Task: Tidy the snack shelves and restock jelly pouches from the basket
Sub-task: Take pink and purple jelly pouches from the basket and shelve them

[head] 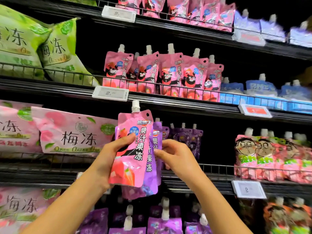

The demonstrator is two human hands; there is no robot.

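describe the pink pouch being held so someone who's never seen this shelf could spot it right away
Start at the black snack shelves and look low in the middle, where two hands meet. The left hand grips a pink pouch with a white spout, held in front of a purple pouch that the right hand pinches. It alone is pink at that level; the matching pink row stands one shelf up.

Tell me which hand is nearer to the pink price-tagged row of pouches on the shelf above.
Left. The left hand grips the pink pouch almost directly below the pink row; the right hand pinches the purple pouch at about the same height, further right.
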